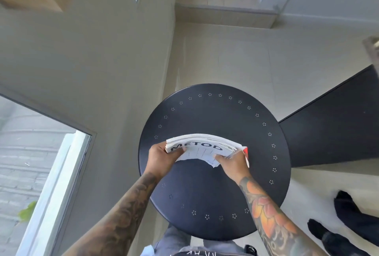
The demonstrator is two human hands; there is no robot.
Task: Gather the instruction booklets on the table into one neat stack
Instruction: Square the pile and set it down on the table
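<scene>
The instruction booklets (205,145) are gathered into one thick white bundle, held by its two ends over the far half of the round black desk (215,116). The bundle bows upward in the middle, its page edges fanned and uneven. The top cover reads "METOD" in bold black letters, and a red-edged booklet pokes out at the right end.

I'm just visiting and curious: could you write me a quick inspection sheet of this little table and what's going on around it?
Surface: round black table, rings of small holes near its rim.
Job's things: booklets gathered in one bundle, top one reads METOD, something red at its right edge.
Clutter: nothing seen.
Grippers: left hand and right hand grip the bundle's two ends.
Cables: nothing seen.
Surroundings: dark panel beside the table; glass door at left.
</scene>
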